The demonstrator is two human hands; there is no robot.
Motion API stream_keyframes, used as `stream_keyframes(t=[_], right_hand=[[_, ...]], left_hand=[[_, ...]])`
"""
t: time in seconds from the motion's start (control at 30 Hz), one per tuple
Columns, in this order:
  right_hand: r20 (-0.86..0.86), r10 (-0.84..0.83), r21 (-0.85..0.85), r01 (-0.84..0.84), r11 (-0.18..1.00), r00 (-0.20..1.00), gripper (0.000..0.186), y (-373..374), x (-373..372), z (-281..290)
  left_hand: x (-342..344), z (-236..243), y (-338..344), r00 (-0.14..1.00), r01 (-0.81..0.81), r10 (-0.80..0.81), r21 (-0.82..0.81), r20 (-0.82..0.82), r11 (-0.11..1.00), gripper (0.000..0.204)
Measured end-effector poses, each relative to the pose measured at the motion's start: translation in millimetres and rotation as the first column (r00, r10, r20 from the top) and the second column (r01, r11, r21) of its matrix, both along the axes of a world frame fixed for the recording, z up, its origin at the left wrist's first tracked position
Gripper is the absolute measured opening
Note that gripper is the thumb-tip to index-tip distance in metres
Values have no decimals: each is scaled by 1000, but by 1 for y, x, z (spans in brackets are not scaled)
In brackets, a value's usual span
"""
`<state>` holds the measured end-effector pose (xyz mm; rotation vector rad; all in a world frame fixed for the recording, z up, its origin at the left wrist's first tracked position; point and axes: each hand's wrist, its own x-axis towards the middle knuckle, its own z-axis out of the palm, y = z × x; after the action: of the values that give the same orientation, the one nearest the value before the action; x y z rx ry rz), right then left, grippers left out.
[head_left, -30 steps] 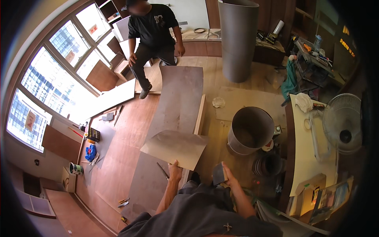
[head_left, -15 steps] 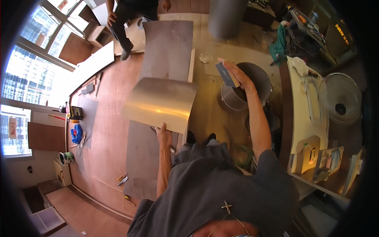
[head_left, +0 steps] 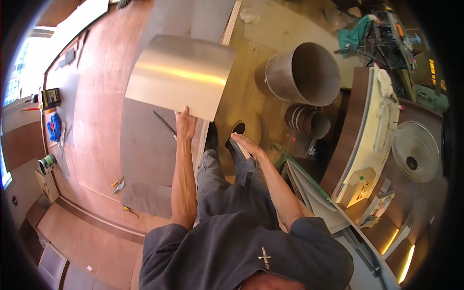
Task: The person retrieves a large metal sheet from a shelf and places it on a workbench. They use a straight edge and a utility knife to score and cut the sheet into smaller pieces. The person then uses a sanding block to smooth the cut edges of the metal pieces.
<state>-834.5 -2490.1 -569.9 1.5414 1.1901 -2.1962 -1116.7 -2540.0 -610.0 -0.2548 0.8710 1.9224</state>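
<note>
My left hand [head_left: 185, 124] pinches the near edge of a thin, glossy gold-brown sheet [head_left: 179, 79]. The sheet bows upward and its far part is held above the table. Beneath it, larger grey-brown sheets [head_left: 147, 159] lie flat on the reddish wooden tabletop [head_left: 94, 159]. In my right hand [head_left: 249, 146] is a flat wooden block [head_left: 241, 149] with a layered pale edge, held low over my legs, apart from the sheet. A thin dark stick-like tool [head_left: 165, 123] rests on the grey-brown sheet near my left hand.
Right of the table stand a large metal-grey drum [head_left: 280, 75] and smaller stacked cylinders [head_left: 307, 121]. A bench [head_left: 355, 130] at the right carries a round fan guard [head_left: 415, 151]. Along the table's left lie a blue bundle [head_left: 54, 128], a can [head_left: 47, 164] and small tools [head_left: 118, 184].
My right hand has come down from above the drum to over my legs, still with the block. The gold-brown sheet stays in my left hand. The view has shifted, and the other person is out of sight.
</note>
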Motion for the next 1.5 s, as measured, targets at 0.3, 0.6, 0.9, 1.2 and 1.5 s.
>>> stream_keyframes(t=[0.3, 0.6, 0.9, 1.2, 1.5], right_hand=[[4, -92, -67, 92, 994, 996, 68, -2, 19, -184], [48, -179, 44, 177, 983, 983, 80, 74, 17, -267], [15, -172, 30, 171, 985, 985, 94, 78, 4, -279], [66, -266, 15, 265, 964, 962, 89, 62, 7, -298], [35, -472, -130, 472, 872, 881, 82, 76, 11, -330]], left_hand=[[3, -202, 3, 994, -53, 63, -113, 87, 992, 48], [34, -280, -33, 991, 119, -74, -492, 111, 862, 37], [27, -281, -36, 979, 191, -180, -744, 96, 640, 36], [21, -209, 63, -265, -6, -814, -843, -517, 537, 65], [-15, -243, 149, -876, 10, -442, -924, -193, 383, 117]])
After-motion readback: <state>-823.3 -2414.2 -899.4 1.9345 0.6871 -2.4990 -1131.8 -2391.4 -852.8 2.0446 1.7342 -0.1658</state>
